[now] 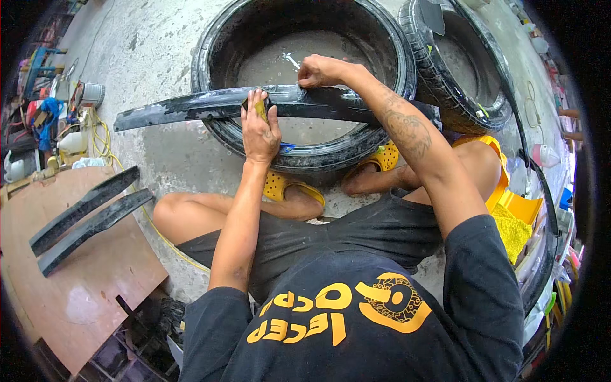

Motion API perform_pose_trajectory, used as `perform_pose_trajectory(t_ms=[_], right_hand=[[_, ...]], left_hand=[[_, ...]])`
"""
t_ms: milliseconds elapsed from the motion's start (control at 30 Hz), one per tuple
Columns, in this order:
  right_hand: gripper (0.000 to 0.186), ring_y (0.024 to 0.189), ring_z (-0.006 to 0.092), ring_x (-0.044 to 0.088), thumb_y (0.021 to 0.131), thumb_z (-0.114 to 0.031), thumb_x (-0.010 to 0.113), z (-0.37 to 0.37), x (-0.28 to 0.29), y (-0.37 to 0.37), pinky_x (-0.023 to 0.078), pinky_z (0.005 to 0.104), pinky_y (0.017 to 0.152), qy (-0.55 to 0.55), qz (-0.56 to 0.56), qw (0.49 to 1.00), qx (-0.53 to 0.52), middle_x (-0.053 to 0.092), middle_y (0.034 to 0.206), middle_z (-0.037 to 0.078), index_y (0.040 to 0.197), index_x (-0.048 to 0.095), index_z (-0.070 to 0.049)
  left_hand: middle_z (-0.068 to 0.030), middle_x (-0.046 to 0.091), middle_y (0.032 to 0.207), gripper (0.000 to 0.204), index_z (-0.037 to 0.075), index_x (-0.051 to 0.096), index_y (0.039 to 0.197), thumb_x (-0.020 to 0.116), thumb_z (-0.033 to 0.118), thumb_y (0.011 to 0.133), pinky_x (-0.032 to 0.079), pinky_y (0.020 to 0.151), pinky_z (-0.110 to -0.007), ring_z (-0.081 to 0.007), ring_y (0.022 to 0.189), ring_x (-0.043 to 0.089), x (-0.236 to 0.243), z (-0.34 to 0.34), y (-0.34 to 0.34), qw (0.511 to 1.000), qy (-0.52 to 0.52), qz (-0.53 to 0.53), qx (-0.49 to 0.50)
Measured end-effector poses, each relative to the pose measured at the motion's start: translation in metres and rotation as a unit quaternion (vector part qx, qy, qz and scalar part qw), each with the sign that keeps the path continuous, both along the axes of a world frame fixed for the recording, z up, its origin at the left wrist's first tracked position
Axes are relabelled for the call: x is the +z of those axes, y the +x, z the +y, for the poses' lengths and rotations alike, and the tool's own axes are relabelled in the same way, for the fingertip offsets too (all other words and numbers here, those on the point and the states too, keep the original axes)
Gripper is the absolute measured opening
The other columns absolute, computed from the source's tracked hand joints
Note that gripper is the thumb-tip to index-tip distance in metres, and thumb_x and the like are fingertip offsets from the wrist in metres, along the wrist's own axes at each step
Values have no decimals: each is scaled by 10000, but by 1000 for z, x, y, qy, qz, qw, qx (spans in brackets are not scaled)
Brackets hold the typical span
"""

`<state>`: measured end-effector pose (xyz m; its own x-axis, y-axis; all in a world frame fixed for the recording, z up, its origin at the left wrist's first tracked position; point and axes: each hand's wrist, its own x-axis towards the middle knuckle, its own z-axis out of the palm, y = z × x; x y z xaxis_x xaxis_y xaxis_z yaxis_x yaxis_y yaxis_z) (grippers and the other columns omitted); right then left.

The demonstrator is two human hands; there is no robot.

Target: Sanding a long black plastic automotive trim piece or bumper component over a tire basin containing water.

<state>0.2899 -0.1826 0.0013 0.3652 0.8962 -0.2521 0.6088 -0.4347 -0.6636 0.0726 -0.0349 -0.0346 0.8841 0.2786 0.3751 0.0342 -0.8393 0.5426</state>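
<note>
A long glossy black strip, like a piece of car trim, lies wet across the top of a tire lying flat on the floor. My left hand presses a small yellow-and-black block onto the strip's face, its fingers bent over the block. Just above the strip's far edge, right of the block, my right hand is closed with its fingers bunched downward. Whatever those fingers hold is hidden. Whitish wet streaks show on the strip near both hands.
A second tire stands close on the right, with a long black strip beside it. Two dark curved pieces rest on a brown board at left. A yellow cloth and a paint can flank me.
</note>
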Motion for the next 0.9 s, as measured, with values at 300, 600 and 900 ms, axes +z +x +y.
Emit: perform_pose_trajectory(t_ms=[300, 600, 900], right_hand=[[199, 706, 408, 667, 832, -154, 658, 7, 6, -11, 525, 452, 667, 45, -110, 989, 86, 667, 750, 247, 828, 706, 40], [194, 753, 433, 681, 809, -160, 686, 14, 4, -21, 542, 476, 690, 9, -151, 988, 36, 666, 788, 267, 823, 718, 32], [202, 761, 398, 717, 819, -168, 685, 2, 5, -11, 572, 454, 727, -25, -173, 984, -45, 702, 767, 244, 832, 742, 25]], left_hand=[[-206, 529, 1464, 444, -38, 562, 1360, 514, 269, 1044, 308, 1169, -537, -370, 1441, 412, 1, 1, -1, 1000, -1, -14, 8], [-197, 529, 1468, 430, -22, 553, 1368, 493, 263, 1053, 304, 1169, -528, -369, 1440, 414, -1, 3, -1, 1000, 6, -17, 5], [-197, 528, 1469, 441, -20, 554, 1368, 470, 284, 1061, 303, 1174, -530, -365, 1444, 408, 0, -2, 2, 1000, 5, -10, 4]])
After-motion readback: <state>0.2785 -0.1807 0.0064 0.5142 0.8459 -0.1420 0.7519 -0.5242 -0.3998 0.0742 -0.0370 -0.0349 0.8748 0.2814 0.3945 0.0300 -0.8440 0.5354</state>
